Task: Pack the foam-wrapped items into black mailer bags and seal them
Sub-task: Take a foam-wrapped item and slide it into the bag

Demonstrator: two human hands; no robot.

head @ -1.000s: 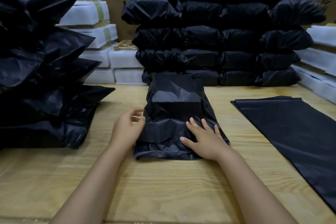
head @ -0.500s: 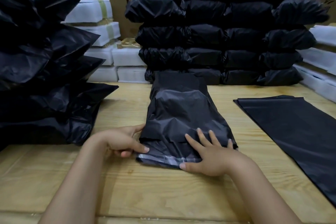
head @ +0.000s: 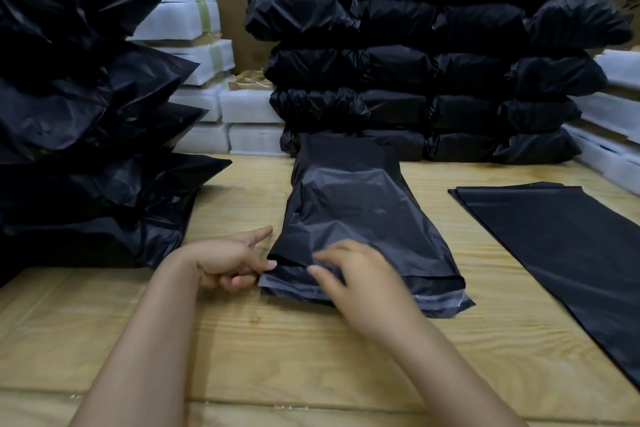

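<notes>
Bag (head: 356, 218) lies mid-table (head: 277, 350), bulging round something hidden inside, its long axis running straight away from the person and its flap (head: 433, 289), edged by a pale strip (head: 446, 303), nearest them. Left hand (head: 225, 260) pinches the flap's near left corner, while the right hand (head: 360, 274) lies blurred over the flap, its grip impossible to tell. Packed bags (head: 433, 80) stack right behind the far end, another pile (head: 79, 135) sits at left, foam blocks (head: 207, 104) show between the two, and flat bags (head: 554, 246) lie apart at right.
</notes>
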